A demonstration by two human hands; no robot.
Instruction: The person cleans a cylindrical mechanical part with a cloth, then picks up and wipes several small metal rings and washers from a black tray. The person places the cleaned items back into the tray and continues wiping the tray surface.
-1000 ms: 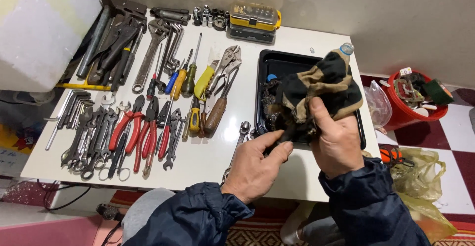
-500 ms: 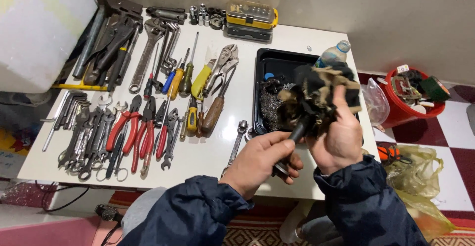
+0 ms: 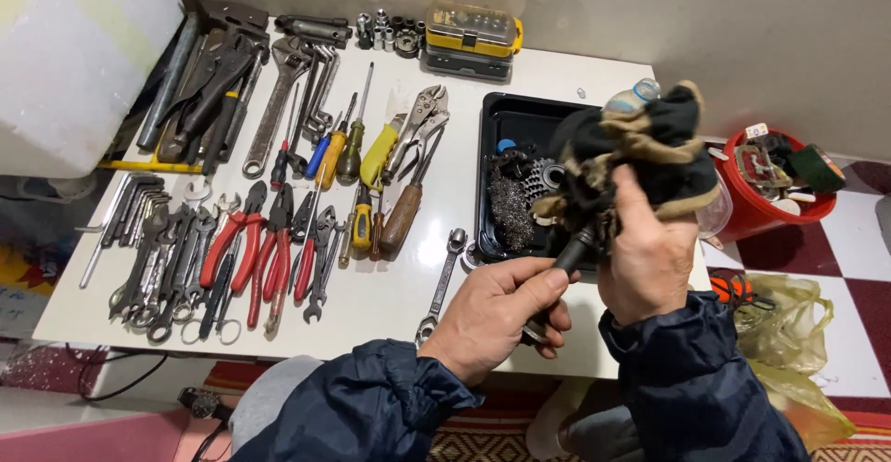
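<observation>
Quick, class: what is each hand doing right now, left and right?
Left hand: closed around the dark handle of a metal tool.
Right hand: closed on a black-and-tan cloth rag bunched over the tool's upper end.

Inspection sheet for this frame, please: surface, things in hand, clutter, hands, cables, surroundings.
Surface: white table, crowded with tools.
Things in hand: dark-handled tool, its upper end wrapped in a black-and-tan rag.
Clutter: red-handled pliers, screwdrivers, ratchet wrench, black tray with wire wool.
Hands: left hand grips the handle; right hand clutches the rag.
Cables: black cable on the floor, left.
Surroundings: red bucket, plastic bag.
</observation>
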